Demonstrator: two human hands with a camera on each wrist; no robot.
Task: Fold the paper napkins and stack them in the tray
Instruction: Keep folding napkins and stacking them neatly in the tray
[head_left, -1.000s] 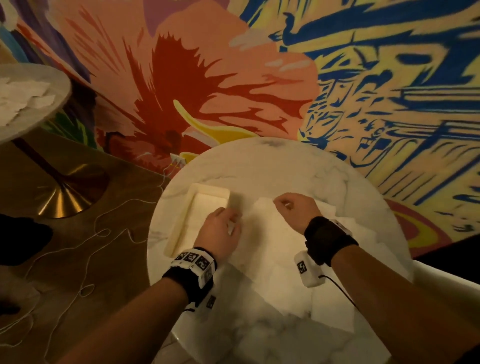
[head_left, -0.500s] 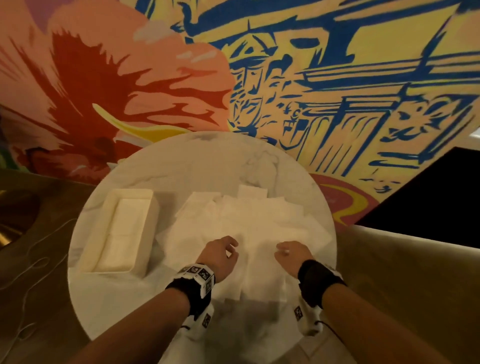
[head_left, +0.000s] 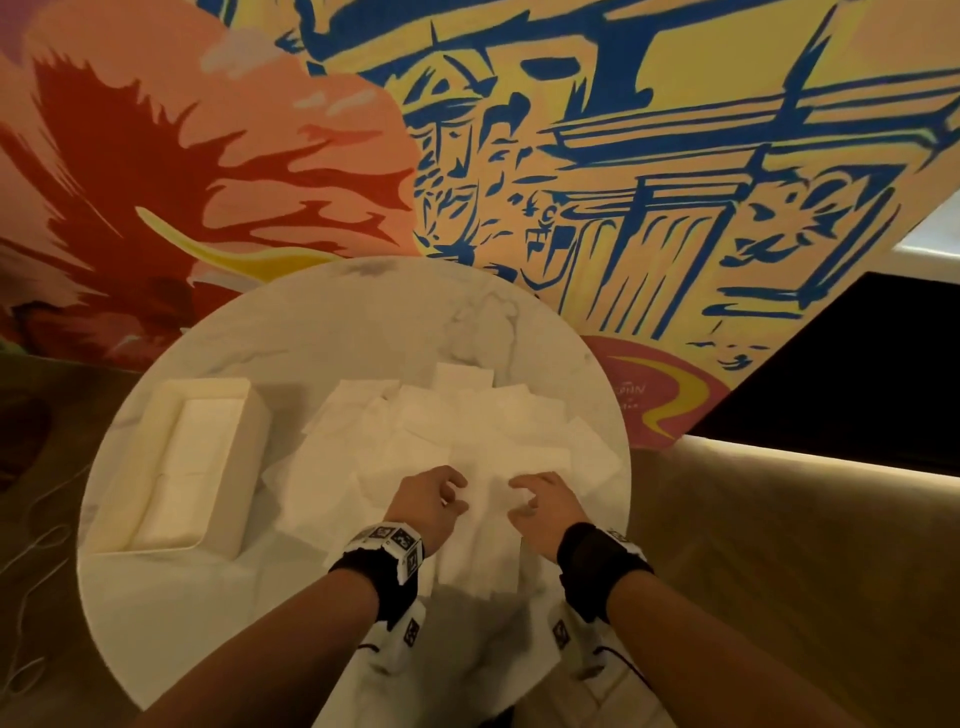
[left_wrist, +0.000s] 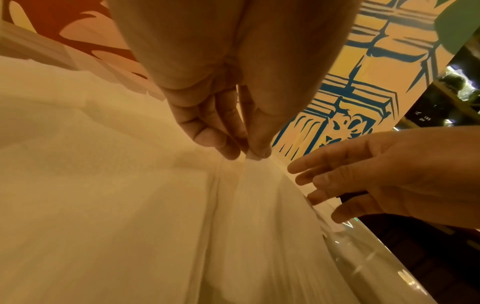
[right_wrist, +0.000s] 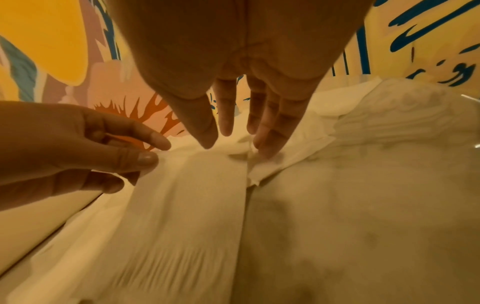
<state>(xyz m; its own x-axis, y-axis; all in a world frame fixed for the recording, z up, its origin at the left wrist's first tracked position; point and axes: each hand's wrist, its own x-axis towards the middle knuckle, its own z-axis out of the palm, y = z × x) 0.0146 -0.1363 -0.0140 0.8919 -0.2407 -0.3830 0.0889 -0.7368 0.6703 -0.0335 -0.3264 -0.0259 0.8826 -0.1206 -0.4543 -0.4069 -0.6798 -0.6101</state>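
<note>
A napkin (head_left: 480, 525) is spread flat at the near edge of the tabletop (head_left: 363, 322), on a loose pile of napkins (head_left: 457, 421). Its far left corner is pinched between thumb and forefinger of the left hand (head_left: 428, 506), as is shown in the left wrist view (left_wrist: 249, 152). The right hand (head_left: 540, 512) is held just beside it with a released grip, the fingers (right_wrist: 267, 131) spread and lowered onto the napkin's far right corner. Left of the pile, the tray (head_left: 124, 478) is seen with folded napkins (head_left: 192, 467) stacked inside. A painted wall (head_left: 571, 156) stands behind the tabletop.
</note>
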